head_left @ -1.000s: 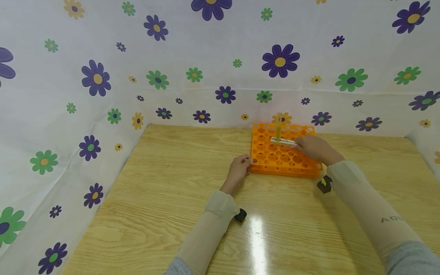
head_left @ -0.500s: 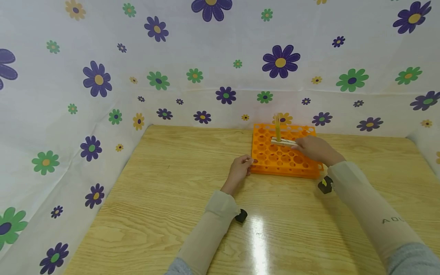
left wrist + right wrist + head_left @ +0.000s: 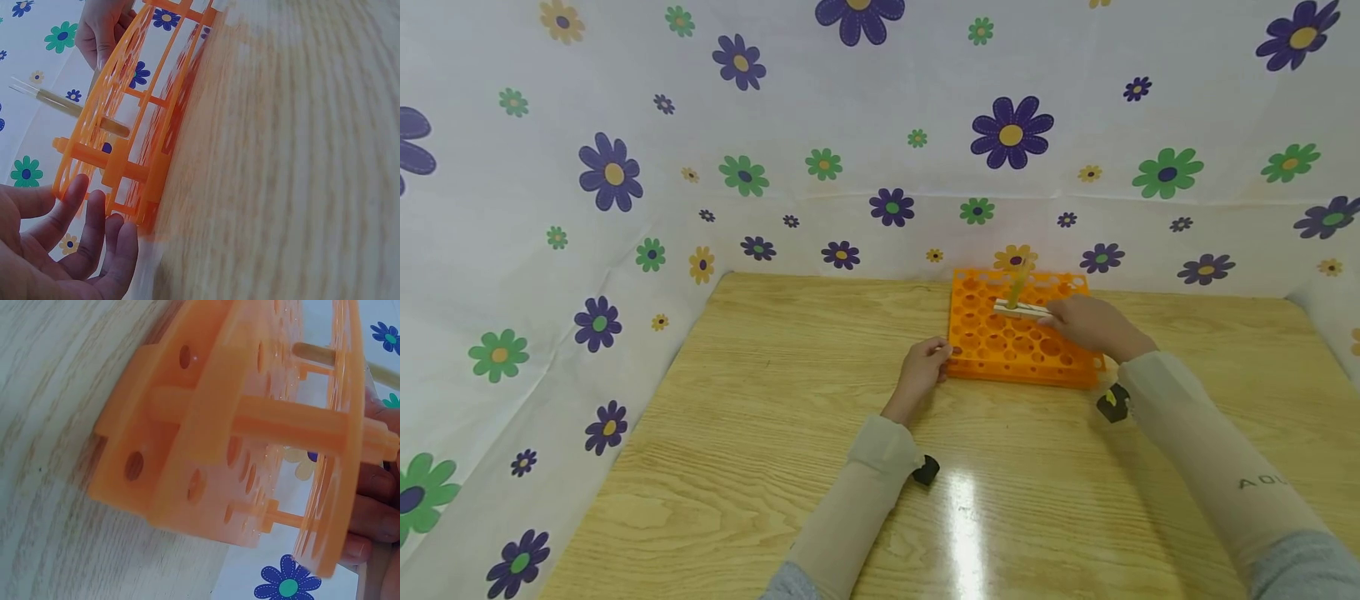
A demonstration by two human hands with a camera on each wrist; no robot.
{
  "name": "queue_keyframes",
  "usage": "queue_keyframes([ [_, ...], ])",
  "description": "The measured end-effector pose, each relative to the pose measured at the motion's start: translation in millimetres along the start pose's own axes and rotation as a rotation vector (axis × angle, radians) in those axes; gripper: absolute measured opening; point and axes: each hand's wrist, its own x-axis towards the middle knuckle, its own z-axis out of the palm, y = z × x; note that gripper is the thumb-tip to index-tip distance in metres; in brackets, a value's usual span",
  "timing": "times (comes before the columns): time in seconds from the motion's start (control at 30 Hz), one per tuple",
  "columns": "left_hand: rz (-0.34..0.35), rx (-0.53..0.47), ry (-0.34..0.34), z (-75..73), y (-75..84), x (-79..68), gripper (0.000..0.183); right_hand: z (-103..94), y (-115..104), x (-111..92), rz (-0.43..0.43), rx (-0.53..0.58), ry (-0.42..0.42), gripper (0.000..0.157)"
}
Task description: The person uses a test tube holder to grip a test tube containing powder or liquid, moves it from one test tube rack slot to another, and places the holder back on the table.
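An orange test tube rack [image 3: 1026,342] with rows of round holes stands on the table. My left hand [image 3: 922,367] holds its near left corner, the thumb [image 3: 34,201] at the top plate and the fingers along the side. My right hand [image 3: 1084,323] grips a wooden test tube holder [image 3: 1018,309] low over the rack. In its jaws is a glass test tube [image 3: 1019,282] of yellowish liquid, its top leaning right in the head view. From the left wrist, the test tube [image 3: 59,104] passes through the top plate, its rounded bottom showing between the rack's tiers.
The wooden table [image 3: 760,417] extends to both sides and in front of the rack. Behind the rack rises a white flowered cloth [image 3: 850,108], close to its far edge. A black wrist camera [image 3: 1112,403] sits under the right forearm.
The test tube went from nearly upright to leaning right at its top. The right hand and holder shifted very slightly right. The left hand and the rack stayed put.
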Motion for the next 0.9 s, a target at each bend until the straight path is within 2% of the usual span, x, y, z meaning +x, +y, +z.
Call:
queue_keyframes([
  [0.27,-0.005,-0.015,0.000,-0.3,0.4,0.6,0.022,1.0,1.9,0.9,-0.012,0.004,0.011,0.030],
  [0.5,-0.001,-0.008,-0.010,-1.1,1.4,-1.4,0.024,0.8,1.3,1.6,-0.033,-0.035,0.024,0.029],
  [0.9,-0.012,0.002,-0.010,-1.0,2.0,-0.9,0.024,-0.4,1.0,3.0,-0.023,-0.012,0.004,0.030],
])
